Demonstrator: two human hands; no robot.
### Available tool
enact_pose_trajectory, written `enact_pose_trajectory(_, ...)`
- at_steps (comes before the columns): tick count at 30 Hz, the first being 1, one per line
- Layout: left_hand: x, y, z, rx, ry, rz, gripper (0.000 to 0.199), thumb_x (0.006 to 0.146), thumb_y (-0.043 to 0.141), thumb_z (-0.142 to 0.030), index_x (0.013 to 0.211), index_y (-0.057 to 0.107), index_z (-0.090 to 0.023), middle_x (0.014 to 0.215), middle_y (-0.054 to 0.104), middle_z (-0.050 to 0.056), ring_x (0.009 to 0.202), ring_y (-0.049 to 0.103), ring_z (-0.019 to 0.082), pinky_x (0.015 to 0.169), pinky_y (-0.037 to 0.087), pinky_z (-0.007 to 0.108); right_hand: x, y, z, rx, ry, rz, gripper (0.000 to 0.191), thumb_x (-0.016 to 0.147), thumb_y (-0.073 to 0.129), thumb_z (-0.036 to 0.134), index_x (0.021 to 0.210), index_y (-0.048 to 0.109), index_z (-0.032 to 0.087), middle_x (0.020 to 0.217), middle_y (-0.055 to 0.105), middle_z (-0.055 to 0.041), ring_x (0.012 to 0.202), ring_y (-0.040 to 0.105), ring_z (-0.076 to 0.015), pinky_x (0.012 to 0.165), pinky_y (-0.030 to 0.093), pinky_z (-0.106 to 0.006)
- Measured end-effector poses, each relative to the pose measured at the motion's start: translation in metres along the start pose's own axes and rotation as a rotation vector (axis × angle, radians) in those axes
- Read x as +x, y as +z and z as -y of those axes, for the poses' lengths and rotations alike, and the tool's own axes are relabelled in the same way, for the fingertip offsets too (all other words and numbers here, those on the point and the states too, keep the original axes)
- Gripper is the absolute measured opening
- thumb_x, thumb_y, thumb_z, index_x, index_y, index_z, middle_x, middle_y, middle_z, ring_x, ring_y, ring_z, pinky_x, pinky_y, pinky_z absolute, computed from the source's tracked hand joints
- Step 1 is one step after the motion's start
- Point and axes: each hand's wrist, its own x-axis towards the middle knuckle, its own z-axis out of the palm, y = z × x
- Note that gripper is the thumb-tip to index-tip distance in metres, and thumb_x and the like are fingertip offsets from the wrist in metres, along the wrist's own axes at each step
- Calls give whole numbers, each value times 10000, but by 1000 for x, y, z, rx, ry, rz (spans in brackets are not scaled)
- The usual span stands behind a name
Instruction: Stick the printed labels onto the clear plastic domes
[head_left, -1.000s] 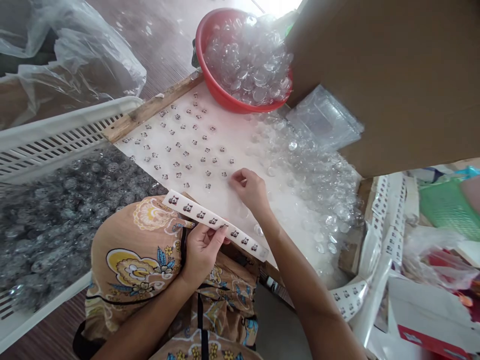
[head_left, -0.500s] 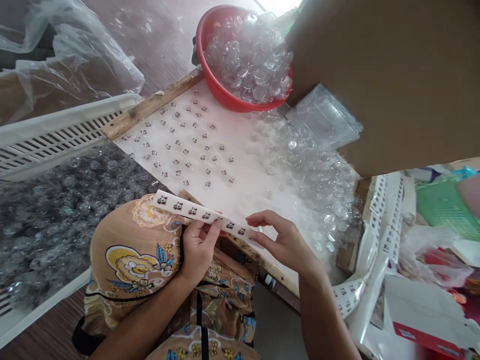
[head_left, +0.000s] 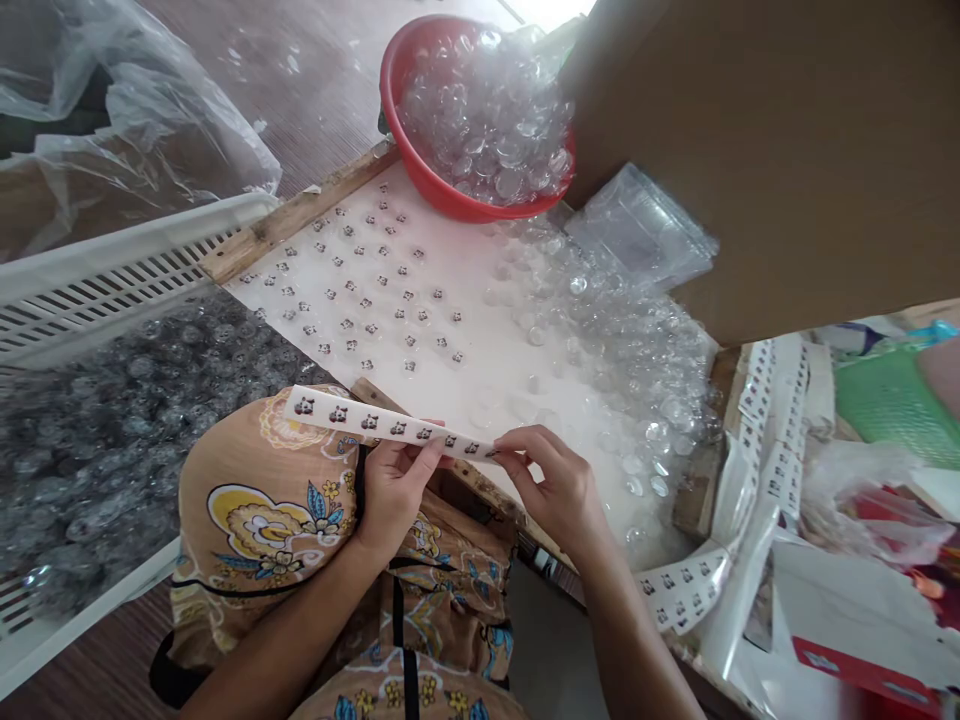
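Observation:
A white strip of small panda stickers [head_left: 369, 422] slants across my lap. My left hand [head_left: 394, 495] pinches it near its middle, thumb on top. At the strip's right end, thumb and forefinger of my right hand [head_left: 551, 485] are closed on the last panda. Beyond them lies a white board [head_left: 480, 370] in a wooden frame. Clear domes with pandas [head_left: 365, 302] stand in loose rows on its left part, and plain clear domes [head_left: 645, 350] are heaped on its right.
A red bowl [head_left: 442, 190] of clear domes stands at the back. The white basket [head_left: 150, 235] at left holds many finished-looking domes. Cardboard [head_left: 780, 170] rises at back right, near clear plastic packets [head_left: 641, 230]. More sticker strips [head_left: 686, 590] hang at right.
My right hand has moved slightly left and its fingertips have closed on the strip's right end. The strip has shifted a little to the left.

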Motion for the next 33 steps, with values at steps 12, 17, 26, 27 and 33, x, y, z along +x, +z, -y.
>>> enact_pose_trajectory(12,1,1,3,6,12,26,235,719,799,-336,859,750,-154,786,746,41,668,693,165,592,619,275,52,6,-54,248,419,-95,208,776,659,406,755,612,204,635,583,5,582,503,-136,550,398,-277)
enact_pose_trajectory(17,1,0,5,1,7,45,220,732,790,-319,874,761,-153,809,747,45,675,687,158,600,625,272,61,17,-59,150,442,-42,204,769,656,411,747,620,211,652,606,-2,598,518,-146,580,408,-285)
enact_pose_trajectory(26,2,1,3,20,2,46,230,729,790,-337,857,755,-149,801,740,47,683,686,163,602,624,275,80,31,-55,-215,277,-91,127,819,570,278,913,627,214,862,638,-47,631,545,-153,665,424,-317)
enact_pose_trajectory(27,2,1,4,21,7,46,231,730,790,-339,858,754,-150,801,740,47,684,687,165,605,624,277,81,31,-55,-224,275,-108,188,820,576,280,989,620,213,883,640,-52,621,543,-154,661,428,-322)
enact_pose_trajectory(33,1,0,5,10,13,40,264,728,793,-359,883,755,-148,846,760,61,699,700,171,619,623,283,57,17,-31,-179,149,-210,216,897,536,268,1094,598,205,999,643,-99,829,616,-216,743,490,-374)
